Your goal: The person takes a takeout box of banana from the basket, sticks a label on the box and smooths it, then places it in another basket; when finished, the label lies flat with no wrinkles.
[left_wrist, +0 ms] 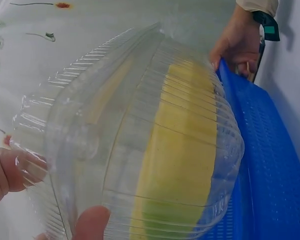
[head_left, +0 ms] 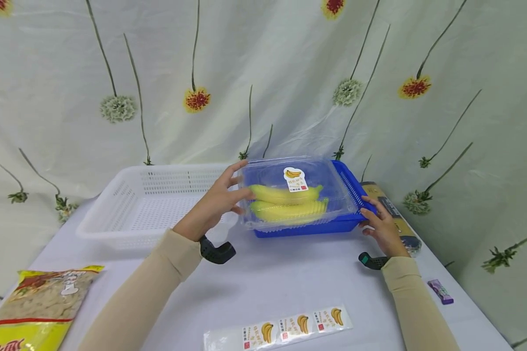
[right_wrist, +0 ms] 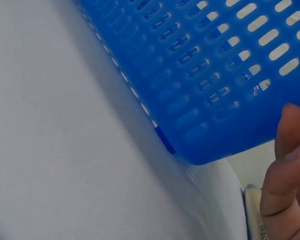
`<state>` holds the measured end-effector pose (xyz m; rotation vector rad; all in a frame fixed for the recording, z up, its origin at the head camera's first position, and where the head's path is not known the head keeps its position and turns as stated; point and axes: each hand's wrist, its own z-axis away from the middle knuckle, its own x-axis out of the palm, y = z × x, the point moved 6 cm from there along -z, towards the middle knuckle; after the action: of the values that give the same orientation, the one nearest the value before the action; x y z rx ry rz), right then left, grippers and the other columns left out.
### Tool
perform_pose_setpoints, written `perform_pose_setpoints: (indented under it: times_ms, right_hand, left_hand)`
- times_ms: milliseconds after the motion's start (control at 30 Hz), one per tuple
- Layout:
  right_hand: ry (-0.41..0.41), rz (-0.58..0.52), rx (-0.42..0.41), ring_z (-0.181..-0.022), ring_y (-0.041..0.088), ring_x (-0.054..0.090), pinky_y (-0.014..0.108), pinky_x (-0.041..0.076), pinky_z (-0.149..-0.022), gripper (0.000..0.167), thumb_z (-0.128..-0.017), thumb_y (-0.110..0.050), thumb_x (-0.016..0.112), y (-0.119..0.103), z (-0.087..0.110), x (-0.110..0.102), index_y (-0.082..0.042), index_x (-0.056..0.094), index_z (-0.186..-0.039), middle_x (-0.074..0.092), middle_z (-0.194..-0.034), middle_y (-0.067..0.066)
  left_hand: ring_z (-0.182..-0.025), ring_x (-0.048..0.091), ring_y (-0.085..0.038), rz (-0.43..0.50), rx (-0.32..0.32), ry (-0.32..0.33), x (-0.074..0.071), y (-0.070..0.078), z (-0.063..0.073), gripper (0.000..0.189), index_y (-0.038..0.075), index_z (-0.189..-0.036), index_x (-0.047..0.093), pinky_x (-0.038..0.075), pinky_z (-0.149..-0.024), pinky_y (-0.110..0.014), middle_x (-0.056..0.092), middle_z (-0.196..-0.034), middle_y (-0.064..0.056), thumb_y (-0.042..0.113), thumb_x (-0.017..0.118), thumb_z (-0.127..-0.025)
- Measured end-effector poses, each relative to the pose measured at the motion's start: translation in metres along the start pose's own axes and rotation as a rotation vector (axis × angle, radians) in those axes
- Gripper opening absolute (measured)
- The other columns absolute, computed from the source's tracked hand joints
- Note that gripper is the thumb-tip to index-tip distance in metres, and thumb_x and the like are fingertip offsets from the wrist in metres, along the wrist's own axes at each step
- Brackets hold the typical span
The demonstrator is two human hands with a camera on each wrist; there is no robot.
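My left hand (head_left: 217, 201) grips the left end of a clear plastic clamshell box (head_left: 268, 174), thumb near the front and fingers at the back. Yellow bananas (head_left: 290, 212) with greenish ends show through its walls, and a white banana sticker (head_left: 295, 180) is on the lid. The box is tilted over a blue perforated basket (head_left: 307, 228), covering most of its opening. At the basket's right end, my right hand (head_left: 381, 228) holds the rim near the corner. In the right wrist view, its fingers (right_wrist: 291, 131) are against the basket's blue wall.
A white perforated basket (head_left: 133, 234) stands left of the blue one. A yellow food bag (head_left: 44, 304) lies front left, and a strip of banana stickers (head_left: 285, 327) front centre. Right of the basket are a brown-and-dark package (head_left: 388, 209) and a small purple packet (head_left: 440, 291).
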<state>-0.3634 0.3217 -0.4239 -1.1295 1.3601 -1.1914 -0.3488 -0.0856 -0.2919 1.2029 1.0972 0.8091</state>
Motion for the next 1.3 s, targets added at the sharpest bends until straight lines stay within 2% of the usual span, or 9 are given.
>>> perform_pose_setpoints:
  times_ms: [133, 267, 400, 600, 900, 1000, 1133, 1300]
  right_hand:
    - [0.004, -0.004, -0.006, -0.085, 0.009, 0.064, 0.025, 0.053, -0.07, 0.047, -0.113, -0.033, 0.059, -0.001, 0.001, 0.0, -0.024, 0.048, -0.158, 0.061, -0.11, -0.007]
    - [-0.004, -0.025, -0.013, -0.083, 0.01, 0.065, 0.025, 0.052, -0.069, 0.04, -0.113, -0.031, 0.06, -0.001, 0.001, 0.001, -0.029, 0.052, -0.152, 0.062, -0.107, -0.009]
    - [0.003, -0.012, -0.014, -0.084, 0.01, 0.065, 0.025, 0.053, -0.069, 0.041, -0.113, -0.032, 0.06, 0.0, 0.0, 0.0, -0.029, 0.052, -0.153, 0.06, -0.111, -0.007]
    - [0.016, 0.021, -0.009, -0.086, 0.01, 0.064, 0.026, 0.053, -0.07, 0.051, -0.113, -0.034, 0.059, 0.002, -0.001, -0.001, -0.023, 0.046, -0.16, 0.057, -0.118, -0.002]
    - [0.035, 0.02, -0.02, -0.083, 0.009, 0.065, 0.025, 0.053, -0.069, 0.047, -0.113, -0.034, 0.059, 0.003, -0.002, -0.001, -0.023, 0.049, -0.157, 0.059, -0.118, -0.002]
    - [0.034, 0.018, -0.02, -0.083, 0.009, 0.065, 0.025, 0.053, -0.068, 0.047, -0.113, -0.033, 0.058, 0.004, -0.003, -0.001, -0.023, 0.048, -0.158, 0.058, -0.119, 0.0]
    - [0.039, 0.022, -0.018, -0.083, 0.009, 0.065, 0.025, 0.053, -0.068, 0.049, -0.113, -0.033, 0.058, 0.003, -0.003, 0.0, -0.021, 0.047, -0.159, 0.058, -0.122, 0.004]
    - [0.046, 0.039, -0.015, -0.083, 0.008, 0.064, 0.025, 0.054, -0.069, 0.053, -0.113, -0.035, 0.058, 0.003, -0.003, 0.0, -0.019, 0.044, -0.162, 0.057, -0.126, 0.008]
  left_hand:
    - [-0.138, 0.057, -0.041, 0.053, -0.013, -0.008, 0.004, -0.002, -0.012, 0.087, 0.031, -0.174, 0.019, 0.058, -0.072, -0.028, 0.02, -0.177, -0.02, 0.007, 0.061, -0.102]
    - [-0.138, 0.057, -0.037, 0.077, -0.029, 0.004, 0.007, -0.006, -0.023, 0.085, 0.031, -0.174, 0.021, 0.058, -0.076, -0.028, 0.024, -0.176, -0.019, 0.009, 0.06, -0.101]
    - [-0.135, 0.058, -0.035, 0.098, -0.036, 0.027, 0.009, -0.009, -0.036, 0.085, 0.028, -0.174, 0.022, 0.058, -0.079, -0.03, 0.038, -0.168, -0.02, 0.01, 0.06, -0.101]
    - [-0.132, 0.058, -0.031, 0.137, -0.051, 0.085, 0.008, -0.013, -0.055, 0.084, 0.028, -0.173, 0.024, 0.056, -0.077, -0.027, 0.048, -0.162, -0.018, 0.011, 0.061, -0.099]
    - [-0.138, 0.056, -0.031, 0.159, -0.096, 0.111, 0.016, -0.023, -0.074, 0.083, 0.026, -0.173, 0.024, 0.055, -0.075, -0.025, 0.048, -0.164, -0.015, 0.009, 0.063, -0.103]
    - [-0.14, 0.056, -0.032, 0.157, -0.112, 0.113, 0.018, -0.028, -0.079, 0.082, 0.024, -0.174, 0.024, 0.056, -0.081, -0.029, 0.048, -0.164, -0.016, 0.008, 0.063, -0.103]
    - [-0.142, 0.055, -0.033, 0.134, -0.145, 0.118, 0.022, -0.034, -0.084, 0.082, 0.021, -0.173, 0.025, 0.057, -0.1, -0.04, 0.043, -0.167, -0.017, 0.008, 0.064, -0.103]
    - [-0.144, 0.052, -0.034, 0.044, -0.17, 0.125, 0.028, -0.039, -0.087, 0.079, 0.018, -0.173, 0.027, 0.051, -0.111, -0.049, 0.04, -0.169, -0.018, 0.01, 0.066, -0.104]
